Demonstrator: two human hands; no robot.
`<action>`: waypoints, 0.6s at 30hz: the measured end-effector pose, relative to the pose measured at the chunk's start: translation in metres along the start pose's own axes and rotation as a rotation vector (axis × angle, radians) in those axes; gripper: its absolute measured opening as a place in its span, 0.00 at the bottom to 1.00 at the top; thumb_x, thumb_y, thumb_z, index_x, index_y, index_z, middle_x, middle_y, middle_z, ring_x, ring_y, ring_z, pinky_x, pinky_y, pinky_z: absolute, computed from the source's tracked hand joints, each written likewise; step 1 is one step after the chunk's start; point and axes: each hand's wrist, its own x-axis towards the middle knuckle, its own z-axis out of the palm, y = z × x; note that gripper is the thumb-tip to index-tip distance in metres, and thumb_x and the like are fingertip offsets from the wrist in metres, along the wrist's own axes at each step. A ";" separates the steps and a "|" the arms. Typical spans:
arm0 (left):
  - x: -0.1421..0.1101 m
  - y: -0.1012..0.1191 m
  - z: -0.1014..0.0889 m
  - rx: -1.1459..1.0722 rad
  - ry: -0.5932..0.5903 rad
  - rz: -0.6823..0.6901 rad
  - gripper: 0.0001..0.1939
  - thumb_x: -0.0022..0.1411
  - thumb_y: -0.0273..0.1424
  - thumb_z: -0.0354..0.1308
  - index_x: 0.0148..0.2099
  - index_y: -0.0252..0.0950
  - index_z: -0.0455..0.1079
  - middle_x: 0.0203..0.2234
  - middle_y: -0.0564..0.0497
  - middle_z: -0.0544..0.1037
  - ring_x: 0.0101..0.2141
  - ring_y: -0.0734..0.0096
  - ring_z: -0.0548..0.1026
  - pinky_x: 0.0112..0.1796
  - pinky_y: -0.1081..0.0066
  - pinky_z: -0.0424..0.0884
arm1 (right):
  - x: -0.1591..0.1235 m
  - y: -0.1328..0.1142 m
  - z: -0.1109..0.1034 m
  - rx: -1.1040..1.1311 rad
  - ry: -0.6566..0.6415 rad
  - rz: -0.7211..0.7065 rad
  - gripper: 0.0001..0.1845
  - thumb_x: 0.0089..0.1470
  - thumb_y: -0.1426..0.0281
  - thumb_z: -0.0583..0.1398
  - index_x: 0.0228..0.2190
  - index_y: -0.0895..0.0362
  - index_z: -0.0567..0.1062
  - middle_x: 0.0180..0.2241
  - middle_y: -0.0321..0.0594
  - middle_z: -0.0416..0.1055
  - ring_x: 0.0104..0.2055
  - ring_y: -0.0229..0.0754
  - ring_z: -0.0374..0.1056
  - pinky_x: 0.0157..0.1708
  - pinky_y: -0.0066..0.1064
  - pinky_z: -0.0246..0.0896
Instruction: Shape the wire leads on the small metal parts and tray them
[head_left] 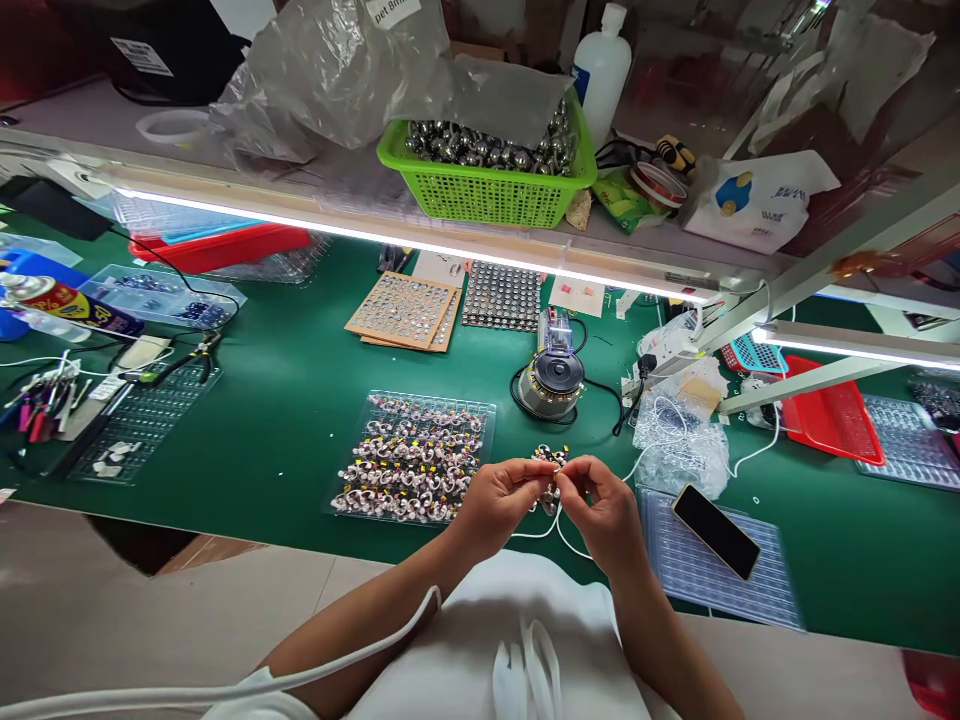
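My left hand and my right hand meet over the near edge of the green mat, fingers pinched together on a small metal part with white wire. A few more such parts lie just beyond the fingertips. A clear tray of several wired parts sits to the left of my left hand. White wire loops down from the hands toward my lap.
A black phone lies on an empty clear tray at the right. A round grey device stands behind the hands. Cardboard sheets of small parts, a green basket of metal balls on the shelf, red trays, pliers.
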 end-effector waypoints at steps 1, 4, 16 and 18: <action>0.000 0.000 0.000 0.005 -0.003 0.002 0.12 0.55 0.33 0.63 0.40 0.33 0.80 0.34 0.46 0.83 0.34 0.63 0.80 0.37 0.69 0.76 | 0.000 0.000 0.000 -0.015 0.001 -0.009 0.06 0.56 0.68 0.58 0.28 0.54 0.72 0.25 0.34 0.70 0.25 0.38 0.64 0.27 0.28 0.60; -0.001 -0.003 0.000 0.058 -0.001 0.032 0.12 0.57 0.33 0.62 0.42 0.34 0.80 0.35 0.45 0.83 0.36 0.62 0.80 0.39 0.68 0.76 | 0.000 -0.001 0.001 -0.056 0.019 -0.026 0.05 0.56 0.69 0.58 0.28 0.54 0.72 0.25 0.33 0.70 0.25 0.37 0.63 0.26 0.28 0.60; -0.002 -0.008 0.001 0.228 0.047 0.164 0.12 0.60 0.32 0.61 0.45 0.34 0.78 0.41 0.44 0.82 0.41 0.60 0.79 0.45 0.65 0.75 | 0.000 0.000 0.008 -0.104 0.139 -0.018 0.06 0.55 0.67 0.60 0.30 0.55 0.73 0.23 0.32 0.71 0.23 0.36 0.63 0.25 0.27 0.61; -0.002 -0.011 0.002 0.253 0.060 0.192 0.12 0.61 0.31 0.60 0.46 0.35 0.77 0.40 0.45 0.82 0.40 0.61 0.79 0.45 0.65 0.75 | -0.001 0.000 0.009 -0.121 0.160 -0.027 0.06 0.56 0.66 0.60 0.30 0.56 0.73 0.24 0.33 0.72 0.23 0.36 0.64 0.26 0.27 0.62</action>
